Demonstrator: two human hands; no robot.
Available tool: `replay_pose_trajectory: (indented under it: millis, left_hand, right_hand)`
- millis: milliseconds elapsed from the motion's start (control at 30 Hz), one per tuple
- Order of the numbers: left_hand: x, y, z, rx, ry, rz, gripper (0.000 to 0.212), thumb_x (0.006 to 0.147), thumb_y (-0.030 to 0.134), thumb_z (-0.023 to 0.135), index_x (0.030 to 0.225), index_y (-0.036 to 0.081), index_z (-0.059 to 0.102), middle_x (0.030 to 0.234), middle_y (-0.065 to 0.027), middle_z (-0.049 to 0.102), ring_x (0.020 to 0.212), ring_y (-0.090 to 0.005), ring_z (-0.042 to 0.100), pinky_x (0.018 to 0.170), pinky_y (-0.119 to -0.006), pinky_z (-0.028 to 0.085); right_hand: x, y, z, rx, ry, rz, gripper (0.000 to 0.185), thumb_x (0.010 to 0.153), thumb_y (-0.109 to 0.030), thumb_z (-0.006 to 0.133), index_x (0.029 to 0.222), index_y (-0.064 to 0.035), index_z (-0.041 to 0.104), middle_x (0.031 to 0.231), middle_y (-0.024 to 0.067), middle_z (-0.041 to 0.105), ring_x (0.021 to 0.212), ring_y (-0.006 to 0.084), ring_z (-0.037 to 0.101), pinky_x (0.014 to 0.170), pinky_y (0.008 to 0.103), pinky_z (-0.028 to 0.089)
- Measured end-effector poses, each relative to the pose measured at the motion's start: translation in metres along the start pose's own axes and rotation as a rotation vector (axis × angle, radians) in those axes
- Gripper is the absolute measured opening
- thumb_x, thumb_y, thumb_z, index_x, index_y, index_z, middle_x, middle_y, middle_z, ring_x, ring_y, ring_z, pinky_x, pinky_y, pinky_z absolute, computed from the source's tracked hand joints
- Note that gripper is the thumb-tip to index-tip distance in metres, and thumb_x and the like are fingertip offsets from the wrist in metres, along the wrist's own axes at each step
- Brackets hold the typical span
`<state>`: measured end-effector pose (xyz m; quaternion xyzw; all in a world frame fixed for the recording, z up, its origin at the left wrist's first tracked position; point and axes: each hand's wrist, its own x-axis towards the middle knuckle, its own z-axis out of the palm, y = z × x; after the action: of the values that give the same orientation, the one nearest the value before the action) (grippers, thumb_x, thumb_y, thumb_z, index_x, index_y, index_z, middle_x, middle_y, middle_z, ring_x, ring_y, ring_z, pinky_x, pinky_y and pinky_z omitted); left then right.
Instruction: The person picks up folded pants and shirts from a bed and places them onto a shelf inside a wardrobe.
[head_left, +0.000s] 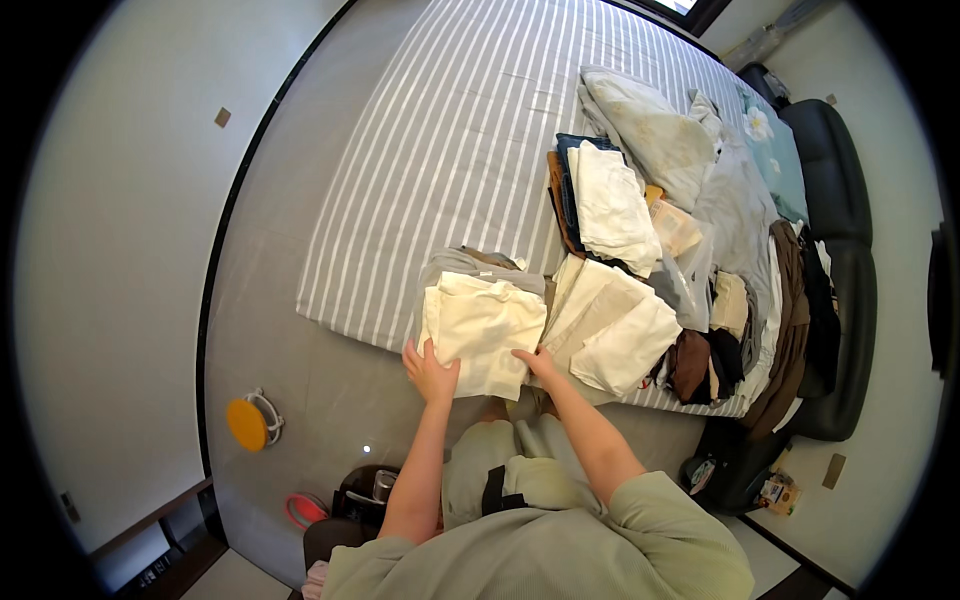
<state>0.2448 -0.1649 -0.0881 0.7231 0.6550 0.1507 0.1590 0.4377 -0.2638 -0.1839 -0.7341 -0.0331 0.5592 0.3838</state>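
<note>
A folded cream garment (484, 322) lies on a stack of folded grey clothes (480, 261) at the bed's near edge. My left hand (433, 371) rests with spread fingers on its near left corner. At its right side is my right hand (537, 363), thumb on top of the cloth and the other fingers partly hidden. Just right of this stack lie more folded white and beige garments (619, 326). Behind them rises a pile with folded white trousers (611, 202) on top of dark blue denim (574, 142) and brown cloth.
A grey-and-white striped sheet (450, 150) covers the bed. To the right are a rumpled quilt (660, 127), a clear plastic bag (690, 262), dark clothes (694, 360) and a black headboard (840, 270). An orange-seated stool (247, 424) stands on the floor at left.
</note>
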Motion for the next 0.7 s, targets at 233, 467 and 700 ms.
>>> replay_pose_trajectory:
  millis: [233,467,700]
  left_hand:
    - [0.003,0.003,-0.001,-0.048,-0.099,0.033,0.048,0.054,0.022,0.075,0.092,0.000,0.056,0.109,-0.0150,0.041,0.104,-0.0322,0.037,0.089,-0.043,0.032]
    - [0.008,0.024,-0.013,-0.206,-0.055,0.170,0.040,0.055,0.018,0.075,0.081,-0.005,0.055,0.124,-0.0174,0.038,0.108,-0.0332,0.039,0.091,-0.042,0.034]
    - [0.000,0.017,-0.002,-0.275,-0.088,-0.032,0.041,0.055,0.015,0.075,0.084,-0.006,0.054,0.126,-0.0205,0.037,0.102,-0.0346,0.046,0.089,-0.040,0.038]
  right_hand:
    - [-0.046,-0.023,0.010,0.141,-0.009,0.010,0.042,0.069,-0.022,0.072,0.102,-0.0088,0.048,0.070,0.0010,0.056,0.050,0.0081,0.043,0.044,0.0240,0.032]
    - [-0.035,-0.003,0.024,0.171,0.124,-0.359,0.066,0.069,-0.016,0.069,0.125,-0.0050,0.035,0.097,0.0078,0.054,0.078,0.0196,0.049,0.075,0.0311,0.043]
    - [-0.021,-0.005,0.010,-0.510,0.375,-0.586,0.036,0.069,-0.019,0.066,0.099,-0.0041,0.052,0.083,0.0104,0.049,0.082,0.0278,0.048,0.074,0.0369,0.041]
